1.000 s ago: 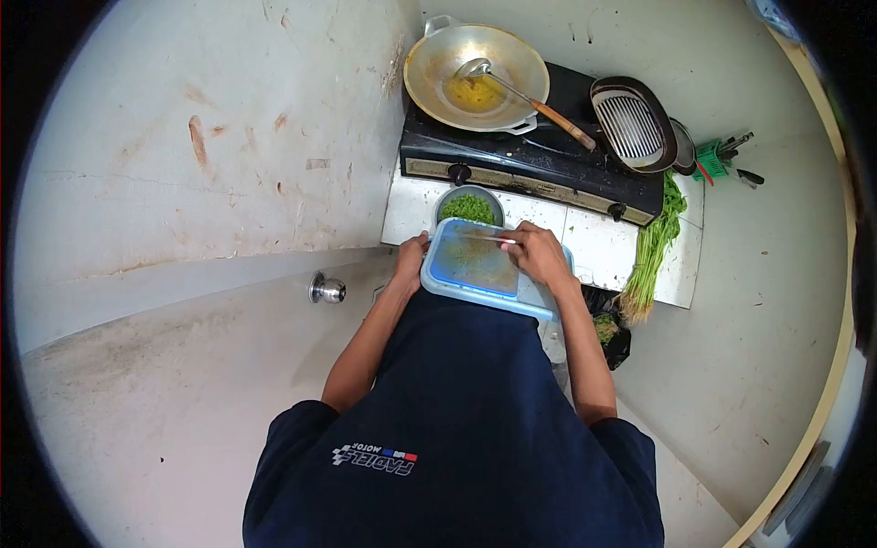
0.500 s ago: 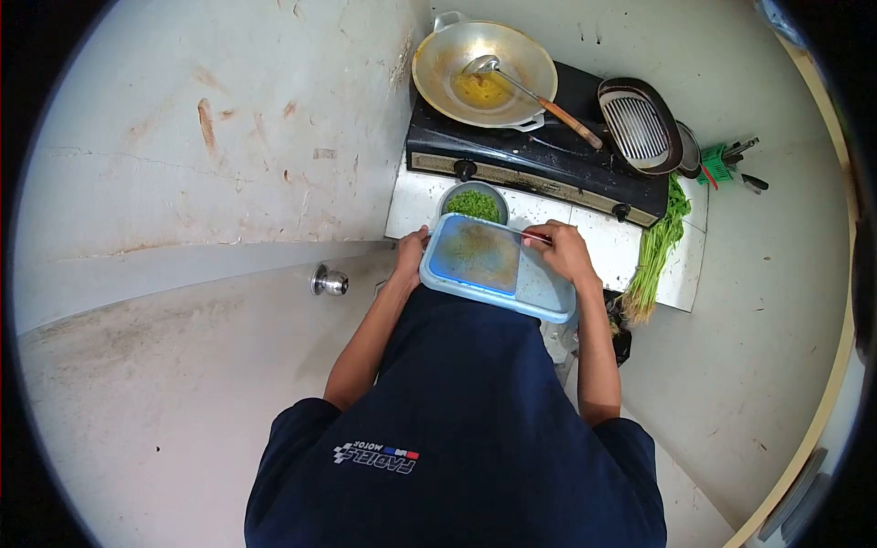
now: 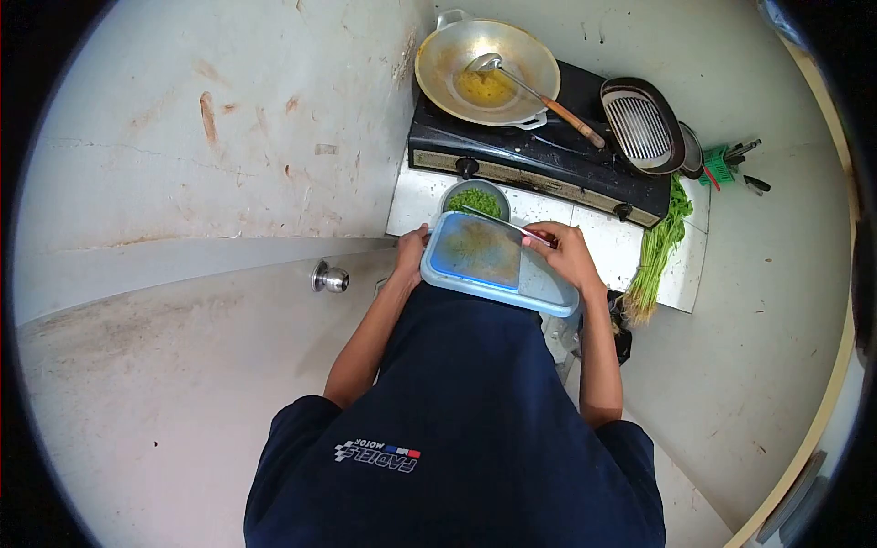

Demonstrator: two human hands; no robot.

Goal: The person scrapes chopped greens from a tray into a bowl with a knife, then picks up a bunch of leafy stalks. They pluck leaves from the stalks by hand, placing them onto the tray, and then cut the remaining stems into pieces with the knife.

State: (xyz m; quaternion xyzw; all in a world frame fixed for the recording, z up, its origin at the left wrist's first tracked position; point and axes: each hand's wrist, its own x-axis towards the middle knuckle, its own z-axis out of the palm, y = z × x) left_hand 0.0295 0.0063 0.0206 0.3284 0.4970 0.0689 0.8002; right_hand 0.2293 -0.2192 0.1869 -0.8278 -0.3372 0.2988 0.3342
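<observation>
My left hand (image 3: 413, 253) grips the left edge of a light-blue cutting board (image 3: 548, 283), which has a darker, stained blue panel and tilts just in front of my shirt. Closed around the reddish handle of a knife (image 3: 498, 221) is my right hand (image 3: 563, 248). The thin blade reaches left along the board's far edge. Right beyond that edge stands a grey bowl (image 3: 505, 203) holding chopped greens (image 3: 474, 201); the board hides its near side.
A black stove (image 3: 539, 185) carries a wok (image 3: 539, 73) with yellow oil and a wooden-handled ladle (image 3: 571, 119). A grill pan (image 3: 637, 123) sits at its right. Spring onions (image 3: 656, 251) lie on the white tiles. A door knob (image 3: 331, 278) juts out at left.
The knife blade has lifted and now shows over the board's far edge, pointing toward the bowl. My right hand has turned slightly; the board has shifted very little.
</observation>
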